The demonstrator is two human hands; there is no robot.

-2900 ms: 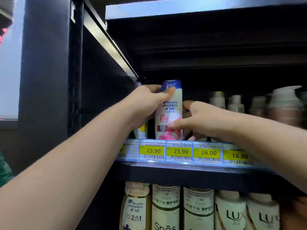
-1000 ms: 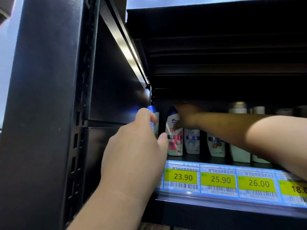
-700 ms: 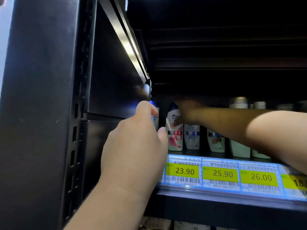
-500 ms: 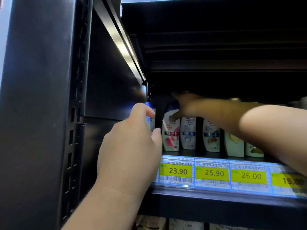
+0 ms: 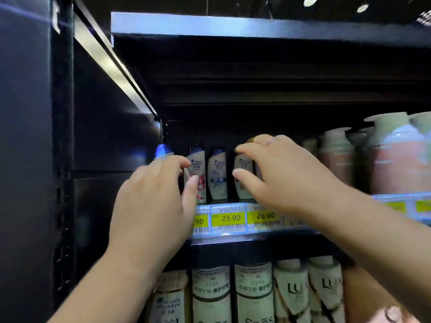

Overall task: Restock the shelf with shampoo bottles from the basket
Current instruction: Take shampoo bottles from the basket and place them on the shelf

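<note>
Small white shampoo bottles stand in a row at the back left of the black shelf point(image 5: 233, 238): one with a blue cap point(image 5: 163, 150), a pink-labelled one point(image 5: 198, 166), a blue-labelled one point(image 5: 218, 177) and one partly hidden behind my right fingers point(image 5: 243, 167). My left hand point(image 5: 151, 206) hovers before the shelf's left end, fingers loosely bent, thumb tip in front of the pink-labelled bottle. My right hand point(image 5: 282, 180) is spread in front of the partly hidden bottle, holding nothing that I can see. The basket is out of view.
Tall pump bottles point(image 5: 396, 159) fill the shelf's right side. Yellow price tags point(image 5: 229, 219) line its front edge. Larger bottles point(image 5: 211, 297) stand on the shelf below. A black side panel point(image 5: 105, 141) closes the left; another shelf board point(image 5: 233, 26) hangs overhead.
My right hand has drawn back from deep in the shelf to its front. My left hand shifted slightly right. The view pulled back and lower shelf bottles show again.
</note>
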